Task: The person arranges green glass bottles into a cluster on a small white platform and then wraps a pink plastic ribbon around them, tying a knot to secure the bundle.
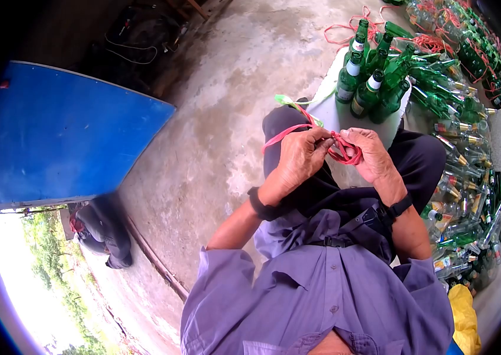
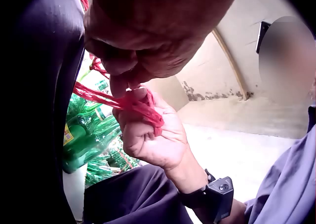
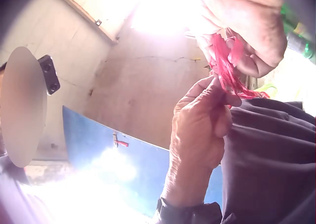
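Note:
A bundle of red plastic twine (image 1: 345, 152) lies looped between both hands, over the person's lap. My left hand (image 1: 305, 155) pinches it between thumb and fingertips, with a loose tail trailing left across the knee. On the other side my right hand (image 1: 370, 155) grips the loops, thumb on top. In the left wrist view, the strands (image 2: 140, 110) run over the curled fingers of the right hand (image 2: 158, 140). The right wrist view has the left hand's (image 3: 200, 135) fingertips at the twine (image 3: 224, 66), right under the right hand. A pale green strip (image 1: 284, 99) lies by the knee.
Several green glass bottles (image 1: 374, 89) stand on a white block (image 1: 321, 112) just past the knees. Many bottles (image 1: 457, 154) are piled along the right. A blue panel (image 1: 79, 136) is at the left, and a yellow bag (image 1: 464, 319) at lower right.

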### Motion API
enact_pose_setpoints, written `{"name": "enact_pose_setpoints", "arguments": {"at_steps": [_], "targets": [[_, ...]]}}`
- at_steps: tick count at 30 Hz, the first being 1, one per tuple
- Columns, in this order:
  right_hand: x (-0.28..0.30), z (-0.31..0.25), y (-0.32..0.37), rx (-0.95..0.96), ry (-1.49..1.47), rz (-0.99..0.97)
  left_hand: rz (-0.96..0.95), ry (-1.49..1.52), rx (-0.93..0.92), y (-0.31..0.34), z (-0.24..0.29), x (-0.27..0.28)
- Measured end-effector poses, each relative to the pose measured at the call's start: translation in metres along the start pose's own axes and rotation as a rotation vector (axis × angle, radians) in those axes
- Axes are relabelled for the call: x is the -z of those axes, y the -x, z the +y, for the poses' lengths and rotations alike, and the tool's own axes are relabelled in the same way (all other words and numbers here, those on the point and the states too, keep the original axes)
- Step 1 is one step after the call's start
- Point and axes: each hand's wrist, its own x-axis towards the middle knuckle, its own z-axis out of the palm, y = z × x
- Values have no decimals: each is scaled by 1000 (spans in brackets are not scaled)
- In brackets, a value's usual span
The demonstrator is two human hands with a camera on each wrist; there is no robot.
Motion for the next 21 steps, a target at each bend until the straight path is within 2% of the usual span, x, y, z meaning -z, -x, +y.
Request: {"name": "enact_pose_setpoints", "arguments": {"at_steps": [3, 5, 7, 9, 10, 16, 21], "targets": [[2, 1, 1, 2, 1, -52, -10, 15, 16, 0, -1, 4], [-5, -1, 3, -20, 4, 45, 58, 10, 90, 0, -1, 5], [-3, 1, 2, -13, 6, 52, 66, 5, 116, -1, 1, 7], [0, 5, -1, -7, 8, 58, 90, -77, 4, -2, 1, 10], [1, 6, -2, 33, -9, 51, 92, -77, 5, -3, 0, 12], [7, 6, -1, 86, -13, 62, 162, 38, 249, -5, 1, 23], [16, 8, -1, 132, -50, 45, 263, 131, 291, -9, 4, 38]]}}
